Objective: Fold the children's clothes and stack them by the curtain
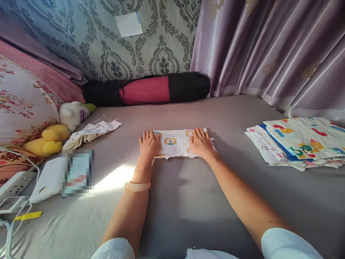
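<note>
A white cloth (176,145) printed with orange lion faces lies folded into a wide, flat strip on the grey bed sheet (185,190). My left hand (150,144) rests flat on its left end, fingers stretched out and pointing away from me. On the right end lies my right hand (201,143), palm down with the fingers extended. Both hands press on the cloth without gripping it. Whatever is under the palms is hidden. A small white tag sticks out at the cloth's right edge.
Folded printed cloths (304,144) are stacked at the right. On the left are a drawstring pouch (93,133), plush toys (56,136), a white router-like box (50,180), a blurred-out flat object (78,172) and a power strip (17,183). A black-and-red long bag (147,89) lies along the wall.
</note>
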{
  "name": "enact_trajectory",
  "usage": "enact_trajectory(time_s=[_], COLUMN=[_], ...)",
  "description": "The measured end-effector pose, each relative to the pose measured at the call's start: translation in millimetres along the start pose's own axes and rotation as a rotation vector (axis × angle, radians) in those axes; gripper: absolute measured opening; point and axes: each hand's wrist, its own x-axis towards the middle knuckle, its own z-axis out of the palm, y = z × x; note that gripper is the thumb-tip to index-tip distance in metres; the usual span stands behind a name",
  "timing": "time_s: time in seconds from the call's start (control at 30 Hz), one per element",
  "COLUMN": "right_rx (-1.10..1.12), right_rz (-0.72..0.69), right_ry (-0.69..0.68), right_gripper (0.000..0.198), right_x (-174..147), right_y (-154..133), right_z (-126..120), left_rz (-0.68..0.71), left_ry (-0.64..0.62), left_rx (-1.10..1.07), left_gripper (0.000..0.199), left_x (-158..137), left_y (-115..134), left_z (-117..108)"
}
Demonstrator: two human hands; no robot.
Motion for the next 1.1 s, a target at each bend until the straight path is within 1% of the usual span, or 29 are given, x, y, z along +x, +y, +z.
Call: enact_trajectory(time_s=[0.07, 0.13, 0.2, 0.3, 0.37, 0.5, 0.6, 0.73, 0.9, 1.1], right_rx=[-0.003, -0.003, 0.002, 0.020, 0.037, 0.068, 0.054, 0.015, 0.004, -0.003], right_rz=[0.004, 0.006, 0.008, 0.016, 0.009, -0.098, -0.146, -0.148, -0.149, -0.128], right_ry=[-0.036, -0.043, -0.048, -0.052, -0.032, 0.018, -0.026, -0.054, -0.055, -0.077], right_gripper=[0.061, 0.061, 0.061, 0.061, 0.061, 0.061, 0.062, 0.061, 0.061, 0.060], right_x=[1, 1, 2, 0, -2, -6, -8, -9, -9, -6], right_y=[-1, 0, 2, 0, -4, -16, -21, -21, -20, -28], right_z=[3, 5, 4, -1, -5, -7, -1, 7, 6, -1], left_rz=[0.000, 0.003, -0.001, -0.037, -0.082, -0.155, -0.188, -0.223, -0.244, -0.304], left_ry=[-0.017, 0.005, 0.038, 0.072, 0.086, 0.130, 0.127, 0.130, 0.165, 0.192], left_rx=[0.000, 0.010, 0.017, -0.005, -0.038, -0.129, -0.182, -0.245, -0.321, -0.551], left_gripper=[0.062, 0.059, 0.052, 0.041, 0.038, 0.035, 0.033, 0.031, 0.034, 0.032], left_x=[-1, -1, -2, -2, 0, 5, 7, 9, 12, 15], left_y=[0, 0, 0, -2, -4, -9, -12, -14, -17, -19], left_z=[0, -1, -3, -7, -9, -11, -12, -14, -12, -16])
